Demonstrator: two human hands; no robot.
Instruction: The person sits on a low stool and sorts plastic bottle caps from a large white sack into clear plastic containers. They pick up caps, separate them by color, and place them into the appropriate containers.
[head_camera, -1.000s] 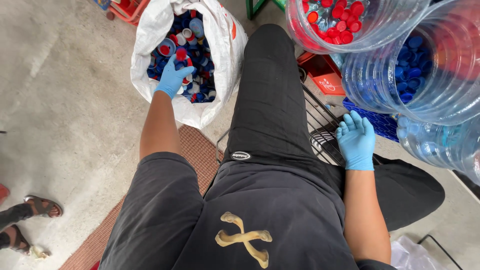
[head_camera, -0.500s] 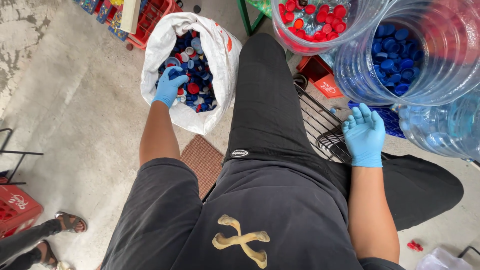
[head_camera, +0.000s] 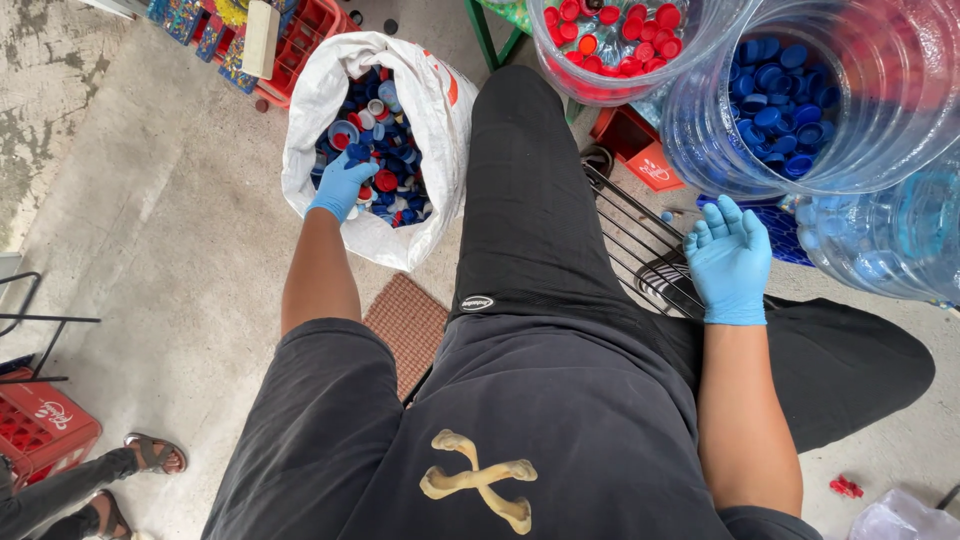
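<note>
While the person sits with black-trousered legs stretched out, a bare grey concrete floor (head_camera: 150, 250) lies under everything, stained at the far left. A brown ribbed mat (head_camera: 405, 325) lies on it just below the left forearm, and a black wire rack (head_camera: 640, 250) lies beside the right hand.

Three clear plastic jugs stand beyond the right hand. The blue-cap jug (head_camera: 850, 100) just above its fingertips holds only blue caps; the red-cap jug (head_camera: 620, 45), further up and to its left, holds only red caps; a third jug (head_camera: 890, 240) lies just to its right, its contents unclear. One white sack (head_camera: 420, 120) stands open around the left hand, holding mixed bottle caps (head_camera: 385, 150), blue, red and white, too many to count.

Two red crates show: one beyond the sack at the top (head_camera: 300, 40), one at the lower left edge (head_camera: 40, 425). Below the latter, another person's two sandalled feet (head_camera: 140, 475) rest on the floor. A small red bit (head_camera: 845, 487) lies on the floor below the right elbow.

Both hands wear blue gloves. The left hand (head_camera: 340, 188) is down in the sack, fingers curled among the caps; whether it has hold of any I cannot tell. The right hand (head_camera: 730, 255) hovers over the rack, palm up, fingers spread loosely and holding nothing.
</note>
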